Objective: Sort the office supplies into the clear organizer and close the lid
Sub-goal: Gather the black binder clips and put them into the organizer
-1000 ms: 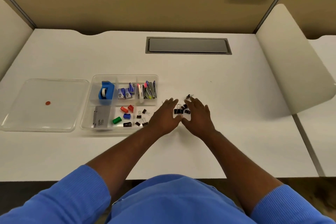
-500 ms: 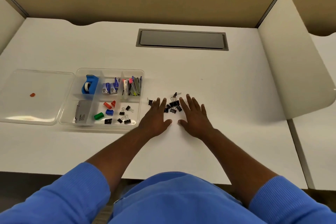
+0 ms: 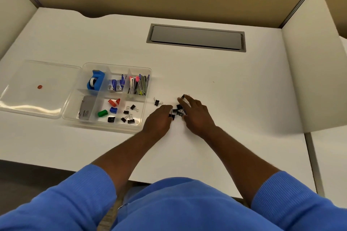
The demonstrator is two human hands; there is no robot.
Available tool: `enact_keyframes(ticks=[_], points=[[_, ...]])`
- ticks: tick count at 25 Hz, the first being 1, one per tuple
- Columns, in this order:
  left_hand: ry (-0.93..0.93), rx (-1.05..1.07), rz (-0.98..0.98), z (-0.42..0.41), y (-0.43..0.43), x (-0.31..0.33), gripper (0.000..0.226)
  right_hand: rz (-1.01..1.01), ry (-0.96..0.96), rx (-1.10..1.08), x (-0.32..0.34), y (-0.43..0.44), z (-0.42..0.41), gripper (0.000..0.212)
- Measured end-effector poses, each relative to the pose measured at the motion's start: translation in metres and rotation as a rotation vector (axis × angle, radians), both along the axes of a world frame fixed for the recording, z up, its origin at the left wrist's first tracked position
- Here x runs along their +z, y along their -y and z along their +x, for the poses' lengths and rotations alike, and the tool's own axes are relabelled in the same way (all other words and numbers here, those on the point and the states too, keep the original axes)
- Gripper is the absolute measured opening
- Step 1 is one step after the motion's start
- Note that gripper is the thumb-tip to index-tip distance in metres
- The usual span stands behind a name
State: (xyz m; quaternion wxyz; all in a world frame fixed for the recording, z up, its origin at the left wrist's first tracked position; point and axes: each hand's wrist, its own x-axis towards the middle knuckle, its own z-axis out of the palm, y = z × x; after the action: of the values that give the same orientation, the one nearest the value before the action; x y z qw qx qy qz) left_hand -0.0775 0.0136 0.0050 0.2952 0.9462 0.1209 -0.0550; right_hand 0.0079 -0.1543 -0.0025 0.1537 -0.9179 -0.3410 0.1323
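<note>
A small pile of black binder clips (image 3: 178, 111) lies on the white desk, right of the clear organizer (image 3: 148, 88). My left hand (image 3: 159, 120) has its fingers curled onto a clip at the pile's left edge. My right hand (image 3: 197, 114) lies over the pile's right side with fingers apart, its forefinger touching one clip (image 3: 183, 96) at the back. One stray clip (image 3: 156, 102) sits alone between the pile and the organizer. The organizer's front right compartment holds several binder clips (image 3: 128, 116). Its clear lid (image 3: 28, 103) lies flat and open to its left.
The organizer also holds a blue tape dispenser (image 3: 95, 81), staple boxes (image 3: 116, 84), a grey stapler-like piece (image 3: 86, 108) and small coloured items (image 3: 111, 108). A grey cable hatch (image 3: 196, 37) is set into the desk at the back. A white divider (image 3: 315, 62) stands at the right.
Both hands have closed in on the pile: the left fingers curled onto a clip, the right hand slid over the clips. The camera tilted and shifted, so everything sits slightly differently in view.
</note>
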Motion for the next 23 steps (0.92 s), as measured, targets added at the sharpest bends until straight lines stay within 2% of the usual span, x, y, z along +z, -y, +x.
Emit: enact_keyframes(ticks=[2, 4, 11, 16, 23], points=[[0.021, 0.010, 0.018, 0.001, -0.002, 0.000, 0.025, 0.018, -0.004, -0.028, -0.001, 0.000, 0.000, 0.066], [0.015, 0.006, 0.027, 0.002, -0.003, 0.001, 0.014, 0.044, 0.030, -0.054, -0.001, 0.000, 0.002, 0.051], [-0.006, 0.028, -0.032, -0.002, -0.001, 0.007, 0.010, 0.037, -0.072, -0.139, -0.001, 0.002, -0.002, 0.016], [0.007, 0.002, -0.055, -0.004, -0.002, 0.016, 0.008, 0.068, -0.127, -0.211, 0.003, 0.000, -0.004, 0.011], [0.054, -0.030, -0.102, -0.006, -0.009, 0.034, 0.009, 0.088, -0.073, -0.306, 0.014, 0.000, -0.014, 0.010]])
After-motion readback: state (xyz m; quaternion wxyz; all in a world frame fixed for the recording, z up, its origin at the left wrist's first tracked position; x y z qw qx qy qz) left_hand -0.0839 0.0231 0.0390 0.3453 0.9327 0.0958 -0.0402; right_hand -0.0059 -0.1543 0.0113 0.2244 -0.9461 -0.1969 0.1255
